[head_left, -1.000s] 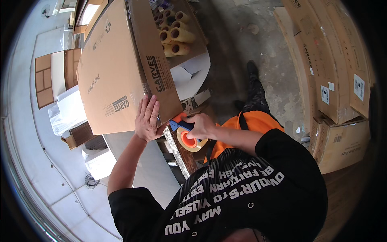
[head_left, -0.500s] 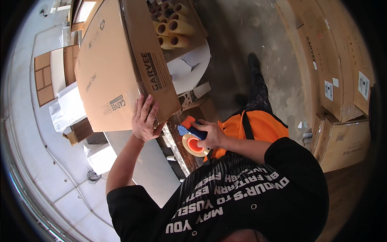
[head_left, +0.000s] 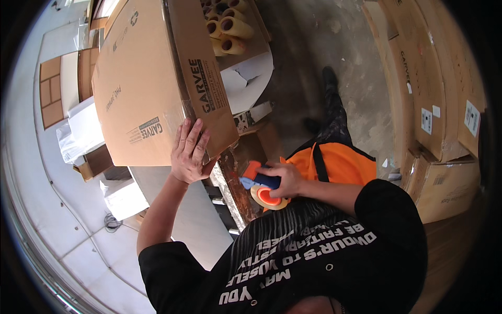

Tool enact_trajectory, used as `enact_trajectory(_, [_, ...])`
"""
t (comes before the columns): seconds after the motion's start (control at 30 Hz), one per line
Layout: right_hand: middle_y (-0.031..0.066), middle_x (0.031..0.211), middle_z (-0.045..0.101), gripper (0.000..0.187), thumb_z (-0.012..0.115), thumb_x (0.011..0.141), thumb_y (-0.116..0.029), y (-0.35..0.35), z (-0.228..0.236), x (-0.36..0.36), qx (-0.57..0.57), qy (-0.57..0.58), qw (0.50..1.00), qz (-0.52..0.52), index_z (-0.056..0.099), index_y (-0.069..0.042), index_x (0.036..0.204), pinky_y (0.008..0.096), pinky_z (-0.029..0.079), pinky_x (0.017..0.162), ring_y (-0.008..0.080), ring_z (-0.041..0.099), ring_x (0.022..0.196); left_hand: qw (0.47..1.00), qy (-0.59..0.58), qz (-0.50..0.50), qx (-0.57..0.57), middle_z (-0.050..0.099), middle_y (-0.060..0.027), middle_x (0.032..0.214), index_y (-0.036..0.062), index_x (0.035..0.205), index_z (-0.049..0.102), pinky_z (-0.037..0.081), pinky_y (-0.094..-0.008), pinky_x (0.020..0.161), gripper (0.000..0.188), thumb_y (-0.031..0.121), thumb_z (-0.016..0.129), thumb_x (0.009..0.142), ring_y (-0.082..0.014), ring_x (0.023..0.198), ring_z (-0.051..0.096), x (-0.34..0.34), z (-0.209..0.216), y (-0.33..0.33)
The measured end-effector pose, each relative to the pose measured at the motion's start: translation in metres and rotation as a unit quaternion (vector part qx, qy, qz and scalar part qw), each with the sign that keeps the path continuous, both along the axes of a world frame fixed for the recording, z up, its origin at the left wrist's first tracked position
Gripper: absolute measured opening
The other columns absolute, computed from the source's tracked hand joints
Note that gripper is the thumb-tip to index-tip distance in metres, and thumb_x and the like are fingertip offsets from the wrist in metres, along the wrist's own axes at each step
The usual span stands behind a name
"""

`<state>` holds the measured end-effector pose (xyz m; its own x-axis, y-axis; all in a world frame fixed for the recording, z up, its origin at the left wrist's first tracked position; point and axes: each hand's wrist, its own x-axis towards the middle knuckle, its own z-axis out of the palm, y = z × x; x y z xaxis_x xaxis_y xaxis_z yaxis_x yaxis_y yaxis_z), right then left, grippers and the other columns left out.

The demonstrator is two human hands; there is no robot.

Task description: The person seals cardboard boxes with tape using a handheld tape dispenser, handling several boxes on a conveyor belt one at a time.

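Note:
A large brown cardboard box (head_left: 138, 89) stands on the workbench, with clear tape along its edge. My left hand (head_left: 189, 153) lies on the box's near corner, fingers stretched out over the cardboard. In my right hand (head_left: 285, 180) is a blue and orange tape dispenser (head_left: 265, 180), held by its handle in front of my body. A roll of tape (head_left: 269, 197) with an orange hub sits on the dispenser. The dispenser is apart from the box.
Several yellowish tape rolls (head_left: 234, 27) lie beyond the box. Large cartons (head_left: 434, 78) line the right side, with a smaller carton (head_left: 444, 186) nearer me. White wrapped packs (head_left: 123, 198) are at the left. The bench edge (head_left: 230, 188) shows worn wood.
My right hand has drawn the tape dispenser slightly right and toward my body, away from the box. My left hand stays on the box corner.

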<state>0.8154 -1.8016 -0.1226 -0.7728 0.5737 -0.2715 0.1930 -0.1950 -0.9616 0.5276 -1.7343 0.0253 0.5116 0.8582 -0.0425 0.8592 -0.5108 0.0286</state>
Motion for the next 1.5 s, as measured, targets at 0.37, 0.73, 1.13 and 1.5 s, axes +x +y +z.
enact_trajectory(0.37, [0.0224, 0.126, 0.066, 0.085, 0.076, 0.056, -0.021, 0.097, 0.011, -0.043, 0.017, 0.078, 0.992, -0.096, 0.059, 0.0, 0.136, 0.0276, 0.047, 0.1, 0.0245, 0.065, 0.117, 1.0, -0.001, 0.007, 0.011, 0.048, -0.0197, 0.149, 0.0024, 0.137, 0.057, 0.035, -0.0541, 0.115, 0.074, 0.038, 0.075, 0.074, -0.0447, 0.14, 0.042, 0.006, 0.005, -0.005])
enact_trajectory(0.73, [0.0231, 0.122, 0.066, 0.082, 0.078, 0.059, -0.035, 0.016, 0.013, -0.053, 0.007, -0.037, 0.996, 0.081, 0.062, -0.017, 0.137, 0.0393, 0.052, 0.097, 0.0376, 0.067, 0.108, 1.0, -0.006, 0.023, 0.0, 0.049, -0.0189, 0.149, 0.0034, 0.139, 0.056, 0.032, -0.0542, 0.117, 0.071, 0.036, 0.074, 0.078, -0.0447, 0.141, 0.041, 0.004, 0.004, -0.017])
enact_trajectory(1.13, [0.0125, 0.119, 0.066, 0.054, 0.075, 0.07, -0.037, 0.107, 0.06, -0.035, 0.169, -0.096, 0.904, 0.38, 0.068, -0.019, 0.121, 0.0434, 0.056, 0.087, 0.0337, 0.068, 0.099, 0.964, 0.106, -0.063, -0.236, 0.045, -0.0119, 0.154, 0.0058, 0.141, 0.057, 0.023, -0.0474, 0.123, 0.057, 0.035, 0.062, 0.092, -0.0292, 0.147, 0.035, 0.106, 0.032, 0.014])
enact_trajectory(1.5, [0.0238, 0.117, 0.066, 0.072, 0.074, 0.054, -0.02, 0.199, 0.052, 0.237, 0.236, -0.275, 0.872, -0.329, 0.068, -0.007, 0.125, 0.0404, 0.054, 0.092, 0.039, 0.067, 0.104, 0.835, 0.488, -0.071, -0.246, 0.05, -0.0166, 0.15, 0.0101, 0.126, 0.069, 0.026, -0.0497, 0.12, 0.049, 0.039, 0.056, 0.089, -0.0331, 0.141, 0.043, 0.041, 0.002, 0.281])
